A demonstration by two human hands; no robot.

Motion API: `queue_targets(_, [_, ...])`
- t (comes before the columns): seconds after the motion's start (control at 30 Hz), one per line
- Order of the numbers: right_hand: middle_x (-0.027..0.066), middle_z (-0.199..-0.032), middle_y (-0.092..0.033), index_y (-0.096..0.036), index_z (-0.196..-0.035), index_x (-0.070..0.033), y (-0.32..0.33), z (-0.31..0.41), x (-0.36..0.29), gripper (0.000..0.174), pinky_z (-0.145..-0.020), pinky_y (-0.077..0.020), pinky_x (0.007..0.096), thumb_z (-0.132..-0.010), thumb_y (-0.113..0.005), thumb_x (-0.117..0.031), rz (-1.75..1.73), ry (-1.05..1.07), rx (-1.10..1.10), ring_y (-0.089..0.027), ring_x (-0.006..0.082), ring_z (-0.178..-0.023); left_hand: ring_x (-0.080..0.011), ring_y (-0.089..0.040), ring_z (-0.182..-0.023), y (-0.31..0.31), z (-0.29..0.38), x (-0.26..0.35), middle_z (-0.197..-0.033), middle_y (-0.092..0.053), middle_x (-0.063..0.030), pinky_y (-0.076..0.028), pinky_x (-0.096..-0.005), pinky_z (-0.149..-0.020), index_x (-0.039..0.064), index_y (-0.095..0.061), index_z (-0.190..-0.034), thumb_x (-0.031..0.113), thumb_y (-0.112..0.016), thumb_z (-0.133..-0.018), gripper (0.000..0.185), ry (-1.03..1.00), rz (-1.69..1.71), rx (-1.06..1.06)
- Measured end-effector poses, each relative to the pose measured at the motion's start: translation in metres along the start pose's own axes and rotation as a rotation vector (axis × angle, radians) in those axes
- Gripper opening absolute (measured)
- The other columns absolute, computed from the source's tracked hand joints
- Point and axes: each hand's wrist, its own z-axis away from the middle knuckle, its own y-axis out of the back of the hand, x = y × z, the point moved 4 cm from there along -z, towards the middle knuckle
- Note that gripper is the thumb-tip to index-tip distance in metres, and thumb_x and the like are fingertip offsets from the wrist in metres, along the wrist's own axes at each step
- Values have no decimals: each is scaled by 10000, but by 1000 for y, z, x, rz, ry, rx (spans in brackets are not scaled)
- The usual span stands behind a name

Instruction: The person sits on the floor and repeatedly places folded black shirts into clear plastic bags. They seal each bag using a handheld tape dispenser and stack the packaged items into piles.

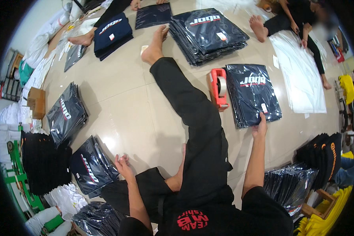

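Note:
My right hand [260,126] grips the near edge of a folded dark shirt in a clear plastic bag [249,96], its thumb on top. That bag tops a small pile on the floor and bears a white print and a small white label. Just left of the pile lies a red tape dispenser [212,88] with a roll in it. My left hand [124,165] is raised over the floor by my bent knee, fingers loosely curled and apart, holding nothing. Nearest to it is a pile of bagged dark shirts [90,168] on the left.
Another bagged pile [67,113] stands farther left. Ahead are a large bagged stack [212,32] and unbagged folded navy shirts [113,35]. Two people sit opposite, one beside clear plastic bags [301,76]. More bagged shirts [289,185] stand by my right elbow. My outstretched leg [188,94] crosses the floor.

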Motion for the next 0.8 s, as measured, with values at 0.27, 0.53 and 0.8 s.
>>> queue_targets(0.27, [119, -1260, -699, -637, -1344, -13, -7, 9, -22, 378, -982, -593, 482, -1034, -549, -211, 57, 128, -28, -684, 300, -1143, -121, -641, -932, -8, 5, 6, -1176, -719, -87, -479, -252, -773, 7, -424, -1534, 270, -504, -1122, 495, 23, 69, 2])
queue_targets(0.53, [117, -1128, -695, -651, -1225, 54, 19, 19, -34, 405, -869, -582, 449, -883, -740, -142, 66, 238, 64, -709, 275, -1000, -118, -650, -902, -9, 2, 3, -1167, -725, -96, -471, -248, -740, 18, -405, -1552, 279, -515, -1119, 517, 84, 187, 5])
queue_targets(0.8, [137, -1107, -709, -658, -1196, 69, 28, 11, -56, 342, -844, -608, 432, -905, -701, -106, 98, 256, 1, -724, 290, -969, -122, -662, -889, -8, -1, 4, -1138, -732, -98, -462, -237, -711, 13, -397, -1558, 259, -546, -1110, 532, 95, 220, 6])
